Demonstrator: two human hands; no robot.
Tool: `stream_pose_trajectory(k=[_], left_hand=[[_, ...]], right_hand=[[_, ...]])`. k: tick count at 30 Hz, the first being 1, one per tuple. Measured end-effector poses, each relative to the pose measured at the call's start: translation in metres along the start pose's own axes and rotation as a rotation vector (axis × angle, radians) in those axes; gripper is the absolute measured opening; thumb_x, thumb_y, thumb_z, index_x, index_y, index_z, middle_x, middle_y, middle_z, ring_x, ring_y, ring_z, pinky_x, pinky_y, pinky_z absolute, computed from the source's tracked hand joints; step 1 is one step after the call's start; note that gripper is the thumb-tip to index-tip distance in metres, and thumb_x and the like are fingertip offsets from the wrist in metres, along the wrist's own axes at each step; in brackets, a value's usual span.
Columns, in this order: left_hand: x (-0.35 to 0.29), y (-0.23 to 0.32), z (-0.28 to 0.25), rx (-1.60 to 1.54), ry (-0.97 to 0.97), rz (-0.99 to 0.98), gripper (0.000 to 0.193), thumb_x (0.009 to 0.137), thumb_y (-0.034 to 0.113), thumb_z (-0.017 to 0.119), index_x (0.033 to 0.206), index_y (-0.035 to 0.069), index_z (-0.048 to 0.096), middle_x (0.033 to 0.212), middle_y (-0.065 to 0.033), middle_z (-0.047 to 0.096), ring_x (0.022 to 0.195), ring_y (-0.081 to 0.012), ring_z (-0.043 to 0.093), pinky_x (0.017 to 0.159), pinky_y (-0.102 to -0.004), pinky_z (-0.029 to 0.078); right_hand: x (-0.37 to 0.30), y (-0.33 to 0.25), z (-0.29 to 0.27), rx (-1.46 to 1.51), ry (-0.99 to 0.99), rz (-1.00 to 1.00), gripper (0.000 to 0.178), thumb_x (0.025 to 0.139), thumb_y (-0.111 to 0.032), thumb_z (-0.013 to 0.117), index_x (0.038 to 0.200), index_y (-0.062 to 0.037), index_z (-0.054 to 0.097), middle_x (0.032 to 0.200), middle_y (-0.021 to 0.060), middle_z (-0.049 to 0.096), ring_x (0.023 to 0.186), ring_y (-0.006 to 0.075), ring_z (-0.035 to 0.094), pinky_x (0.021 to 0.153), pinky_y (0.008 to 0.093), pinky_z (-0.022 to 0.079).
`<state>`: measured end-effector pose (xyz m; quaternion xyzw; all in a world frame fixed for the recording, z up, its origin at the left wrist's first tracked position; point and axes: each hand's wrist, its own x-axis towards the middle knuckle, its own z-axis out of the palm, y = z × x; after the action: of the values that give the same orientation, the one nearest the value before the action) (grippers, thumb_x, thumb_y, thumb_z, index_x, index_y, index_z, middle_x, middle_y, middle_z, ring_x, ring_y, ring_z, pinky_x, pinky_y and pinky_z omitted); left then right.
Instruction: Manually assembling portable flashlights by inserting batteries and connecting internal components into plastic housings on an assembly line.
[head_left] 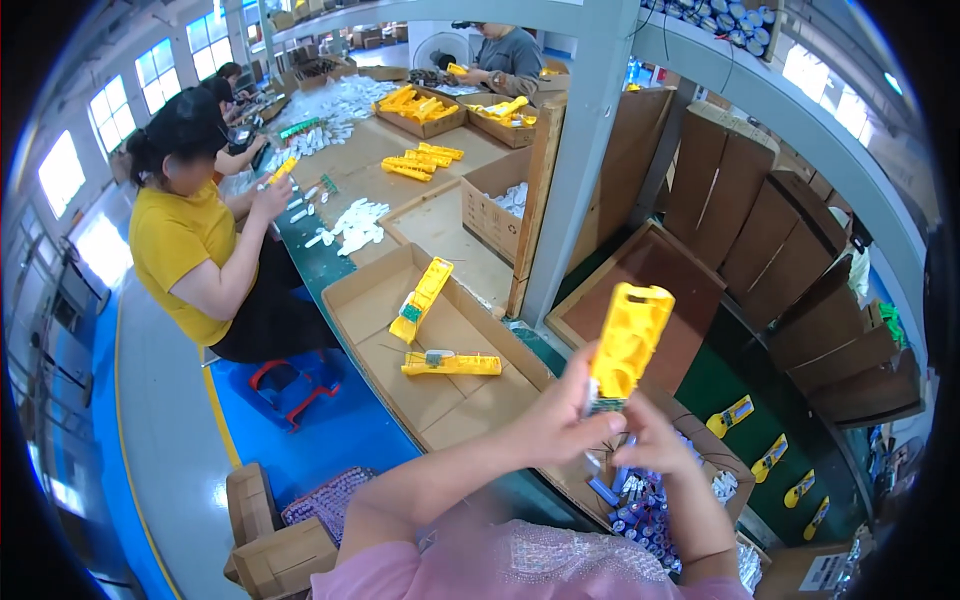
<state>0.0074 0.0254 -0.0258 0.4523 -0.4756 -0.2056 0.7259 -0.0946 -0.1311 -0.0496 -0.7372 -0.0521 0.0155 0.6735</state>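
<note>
Raised in front of me is a yellow plastic housing (632,340) with round hollows along its face. A green circuit board (606,404) sits at its lower end. My left hand (572,415) grips that end from the side, thumb across the bottom. Close by on the right, my right hand (655,440) has its fingers curled just below the housing. Something bluish shows by those fingertips, but I cannot tell whether they hold it. Beneath my hands, a carton holds many blue-purple cylindrical cells (645,520).
To the left, a long shallow cardboard box (385,385) contains two yellow housings (450,364) with boards and wires. Yellow pieces (770,458) stand in a row on the green conveyor (700,400) at right. A grey metal post (585,160) rises ahead. A co-worker in yellow (185,235) sits at left.
</note>
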Motion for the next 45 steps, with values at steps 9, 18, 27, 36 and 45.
stream_pose_trajectory(k=[9,18,27,36,45], left_hand=[[-0.007,0.000,-0.025,0.892,0.097,0.084,0.061,0.075,0.013,0.054,0.125,0.000,0.022,0.096,-0.0182,0.046,0.086,-0.0329,0.048,0.073,-0.0395,0.042],[-0.060,-0.045,0.025,-0.256,-0.054,-0.488,0.054,0.088,0.023,0.042,0.129,0.006,0.013,0.112,-0.0070,0.041,0.094,-0.0130,0.046,0.080,-0.0271,0.038],[-0.062,-0.033,0.042,-0.412,0.006,-0.539,0.049,0.089,0.030,0.038,0.126,0.004,0.019,0.106,-0.0074,0.043,0.090,-0.0116,0.047,0.075,-0.0248,0.040],[-0.065,-0.047,0.035,-0.345,0.001,-0.507,0.043,0.089,0.028,0.037,0.122,0.004,0.026,0.105,-0.0062,0.045,0.083,-0.0100,0.048,0.072,-0.0233,0.041],[-0.084,-0.047,0.047,-0.144,-0.129,-0.379,0.047,0.085,0.020,0.046,0.122,0.003,0.023,0.117,-0.0117,0.037,0.094,-0.0162,0.048,0.075,-0.0253,0.042]], right_hand=[[-0.034,0.002,0.022,-0.238,0.204,0.144,0.014,0.078,-0.003,0.053,0.091,-0.0002,0.054,0.082,0.0086,0.058,0.076,0.0177,0.055,0.068,0.0249,0.043],[-0.015,-0.025,0.016,-0.998,0.805,-0.540,0.019,0.069,0.006,0.058,0.085,-0.0020,0.051,0.077,0.0129,0.054,0.069,0.0265,0.055,0.057,0.0310,0.046],[-0.011,-0.008,0.008,-1.124,0.686,-0.646,0.022,0.063,0.007,0.060,0.081,-0.0028,0.052,0.079,0.0121,0.056,0.072,0.0277,0.056,0.061,0.0321,0.047],[-0.030,-0.014,0.006,-1.096,0.730,-0.400,0.029,0.069,0.005,0.050,0.098,-0.0009,0.052,0.100,0.0162,0.050,0.091,0.0295,0.050,0.077,0.0349,0.042],[-0.041,-0.013,0.022,-0.144,0.561,-0.003,0.034,0.089,-0.029,0.034,0.086,-0.0008,0.052,0.071,0.0052,0.054,0.067,0.0117,0.052,0.060,0.0217,0.039]])
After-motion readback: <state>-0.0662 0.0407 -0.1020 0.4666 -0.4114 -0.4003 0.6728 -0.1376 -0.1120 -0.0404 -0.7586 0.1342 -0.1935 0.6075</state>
